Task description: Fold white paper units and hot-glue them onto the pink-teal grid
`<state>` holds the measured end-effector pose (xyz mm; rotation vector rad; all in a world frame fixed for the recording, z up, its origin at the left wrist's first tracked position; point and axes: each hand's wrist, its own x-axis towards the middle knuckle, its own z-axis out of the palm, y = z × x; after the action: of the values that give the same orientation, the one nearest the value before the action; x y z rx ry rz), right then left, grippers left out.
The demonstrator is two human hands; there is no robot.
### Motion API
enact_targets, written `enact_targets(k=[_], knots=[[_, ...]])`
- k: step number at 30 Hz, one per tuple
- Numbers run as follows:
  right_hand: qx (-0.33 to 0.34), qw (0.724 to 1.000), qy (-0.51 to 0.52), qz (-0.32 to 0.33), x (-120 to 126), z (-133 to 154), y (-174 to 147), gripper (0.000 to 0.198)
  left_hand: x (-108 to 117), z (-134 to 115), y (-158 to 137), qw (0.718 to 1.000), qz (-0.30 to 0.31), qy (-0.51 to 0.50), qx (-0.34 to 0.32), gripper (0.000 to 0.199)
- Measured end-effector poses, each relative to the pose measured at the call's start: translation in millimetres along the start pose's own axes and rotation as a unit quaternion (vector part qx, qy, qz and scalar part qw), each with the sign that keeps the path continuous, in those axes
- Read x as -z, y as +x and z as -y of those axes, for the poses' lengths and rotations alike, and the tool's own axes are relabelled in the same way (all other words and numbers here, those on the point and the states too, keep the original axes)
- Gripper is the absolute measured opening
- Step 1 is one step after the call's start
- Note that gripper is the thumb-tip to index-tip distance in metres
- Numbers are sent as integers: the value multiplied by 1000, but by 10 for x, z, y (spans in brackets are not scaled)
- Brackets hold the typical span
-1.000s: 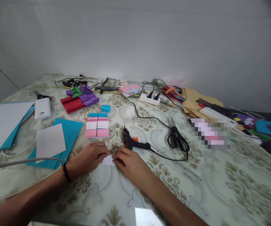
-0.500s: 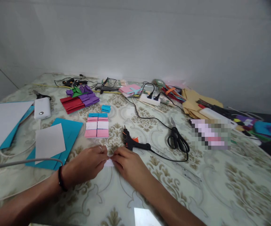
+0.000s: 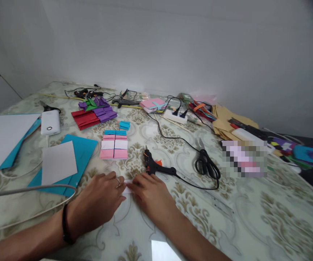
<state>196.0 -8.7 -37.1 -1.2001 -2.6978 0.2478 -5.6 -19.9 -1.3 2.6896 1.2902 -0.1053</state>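
Note:
A small piece of white paper (image 3: 128,187) lies on the table, mostly covered by my fingers. My left hand (image 3: 102,197), with a ring and a dark wristband, is closed at the paper's left end. From the other side my right hand (image 3: 152,192) presses its bunched fingertips on the same paper. Just beyond are folded pink, white and blue paper pieces (image 3: 114,145) set side by side, with a small blue folded piece (image 3: 124,125) behind them. A black glue gun (image 3: 156,165) rests close to my right hand.
Left are blue sheets (image 3: 87,146) under a white square (image 3: 59,163), a power bank (image 3: 50,122) and a cable. Scissors (image 3: 206,161) and a clear ruler (image 3: 213,199) lie right. Behind are red folded papers (image 3: 85,119) and a power strip (image 3: 176,116).
My left hand has turned slightly, its knuckles shifting over the white paper's left end. The right hand stays at the paper, moved slightly right in view. The whole view has shifted a little.

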Motion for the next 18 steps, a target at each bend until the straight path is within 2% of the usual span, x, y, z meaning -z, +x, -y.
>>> enact_targets(k=[4, 9, 13, 18], knots=[[-6, 1000, 10, -1, -32, -18, -5, 10, -28, 32, -8, 1000, -8, 0, 17, 12], [-24, 999, 33, 10, -34, -46, -8, 12, -82, 45, -17, 999, -40, -5, 27, 4], [-27, 999, 32, 25, -18, -41, 5, 12, -76, 57, 3, 999, -37, -10, 18, 6], [-32, 999, 15, 1, -70, -39, 26, 8, -121, 125, 90, 997, -53, -39, 30, 4]])
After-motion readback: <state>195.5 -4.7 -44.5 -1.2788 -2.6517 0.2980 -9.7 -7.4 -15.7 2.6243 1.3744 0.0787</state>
